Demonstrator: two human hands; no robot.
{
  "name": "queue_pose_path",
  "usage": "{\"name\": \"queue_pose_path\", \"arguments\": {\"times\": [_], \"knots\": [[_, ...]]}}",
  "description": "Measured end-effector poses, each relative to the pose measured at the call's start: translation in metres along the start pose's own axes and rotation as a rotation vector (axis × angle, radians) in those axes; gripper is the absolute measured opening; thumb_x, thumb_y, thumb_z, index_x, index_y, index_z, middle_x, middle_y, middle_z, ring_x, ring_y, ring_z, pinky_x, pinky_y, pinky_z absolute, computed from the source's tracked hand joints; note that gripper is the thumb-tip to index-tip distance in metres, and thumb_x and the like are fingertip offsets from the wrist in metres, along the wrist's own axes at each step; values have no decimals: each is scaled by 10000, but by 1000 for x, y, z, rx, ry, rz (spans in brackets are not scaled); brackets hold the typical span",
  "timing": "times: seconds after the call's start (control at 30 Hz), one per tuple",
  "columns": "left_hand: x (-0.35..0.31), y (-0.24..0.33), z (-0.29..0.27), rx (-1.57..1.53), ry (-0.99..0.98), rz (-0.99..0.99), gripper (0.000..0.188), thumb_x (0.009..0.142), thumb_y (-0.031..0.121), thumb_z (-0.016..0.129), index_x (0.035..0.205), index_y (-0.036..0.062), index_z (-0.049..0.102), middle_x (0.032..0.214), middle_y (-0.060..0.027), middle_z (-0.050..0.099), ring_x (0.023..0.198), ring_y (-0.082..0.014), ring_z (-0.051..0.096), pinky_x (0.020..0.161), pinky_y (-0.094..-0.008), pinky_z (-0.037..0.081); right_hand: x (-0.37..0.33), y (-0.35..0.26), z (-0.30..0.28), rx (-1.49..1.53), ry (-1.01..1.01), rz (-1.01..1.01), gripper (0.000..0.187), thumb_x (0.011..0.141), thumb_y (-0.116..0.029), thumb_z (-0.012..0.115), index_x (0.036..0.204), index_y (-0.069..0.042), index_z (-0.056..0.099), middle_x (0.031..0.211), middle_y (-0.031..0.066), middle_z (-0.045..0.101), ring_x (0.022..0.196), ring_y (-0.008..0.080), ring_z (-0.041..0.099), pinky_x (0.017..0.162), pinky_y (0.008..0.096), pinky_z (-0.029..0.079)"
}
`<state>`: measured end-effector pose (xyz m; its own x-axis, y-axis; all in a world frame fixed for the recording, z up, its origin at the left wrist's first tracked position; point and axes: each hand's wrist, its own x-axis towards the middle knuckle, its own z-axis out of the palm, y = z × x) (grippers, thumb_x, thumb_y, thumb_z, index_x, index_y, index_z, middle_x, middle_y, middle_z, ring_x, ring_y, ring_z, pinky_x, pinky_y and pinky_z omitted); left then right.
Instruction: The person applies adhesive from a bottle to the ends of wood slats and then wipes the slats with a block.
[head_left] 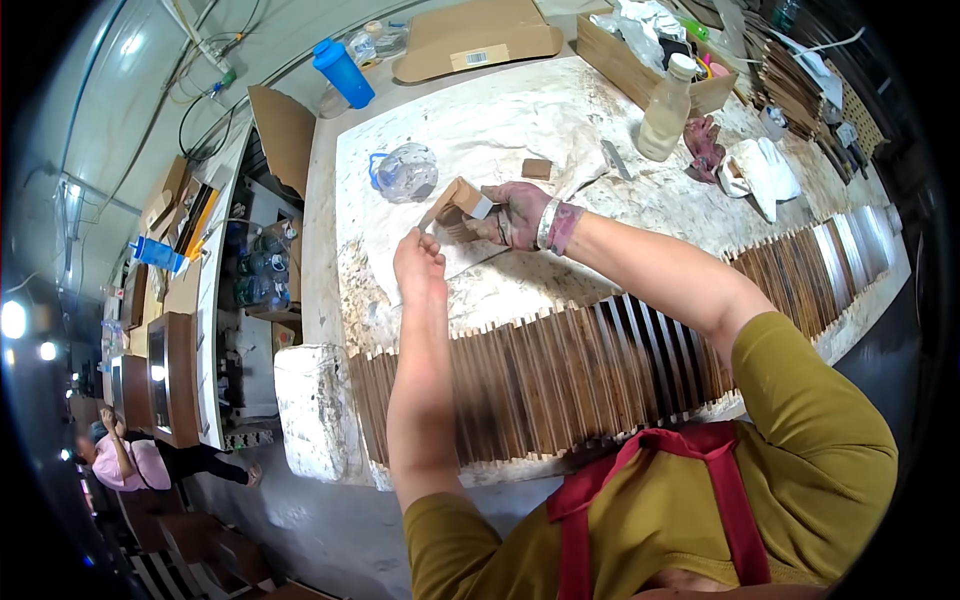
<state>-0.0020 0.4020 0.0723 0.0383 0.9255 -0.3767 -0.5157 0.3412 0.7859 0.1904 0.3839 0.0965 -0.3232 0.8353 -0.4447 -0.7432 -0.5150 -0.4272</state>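
Observation:
My right hand (522,214), in a purple-stained glove with a pale band at the wrist, is closed around a small brown piece (462,195). It looks like folded card or sandpaper, with one whitish face; its exact kind cannot be made out. The bare fingers of my left hand (420,262) pinch the piece's lower left end. Under both hands lies a stained white cloth (480,150) on the worktable. Just beyond my right hand rests a small brown block (537,169). A clear plastic jug (408,172) with a blue handle lies beyond the piece.
A long row of thin brown strips (540,390) lines the table's near edge beneath my forearms. At the right are a bottle of cloudy liquid (665,110), a purple glove (704,150), a white rag (765,175) and a wooden box (620,62). Far left, a person (130,460) bends.

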Motion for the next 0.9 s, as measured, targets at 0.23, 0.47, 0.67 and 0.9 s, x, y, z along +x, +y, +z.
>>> {"name": "queue_pose_path", "arguments": {"times": [0.23,0.47,0.67,0.9], "knots": [[-12,-9,2,-47,1,14,102,965,178,513,898,103,501,734,10,493,651,-99,467,550,-246,355,9,5,5,88,28,-37,322,994,-206,446,1138,80,469,1011,232,621,799,367,684,626,422,618],[-32,-27,13,-89,-58,-19,123,983,183,498,904,95,466,778,2,494,683,-104,455,584,-256,359,13,8,4,-64,129,-133,237,965,-166,512,1097,29,482,965,201,608,755,350,686,547,378,609],[-28,-34,7,-166,-21,-12,119,980,181,502,906,96,463,778,-8,495,678,-106,454,594,-268,374,19,11,0,-74,159,-152,166,947,-153,544,1003,3,537,923,182,597,703,297,679,485,339,578],[-23,-42,12,-70,40,74,143,983,191,497,902,80,459,772,-12,492,674,-100,448,575,-260,372,7,16,2,-135,128,-138,152,948,-144,542,961,7,554,943,158,608,709,256,670,520,324,583]]}}
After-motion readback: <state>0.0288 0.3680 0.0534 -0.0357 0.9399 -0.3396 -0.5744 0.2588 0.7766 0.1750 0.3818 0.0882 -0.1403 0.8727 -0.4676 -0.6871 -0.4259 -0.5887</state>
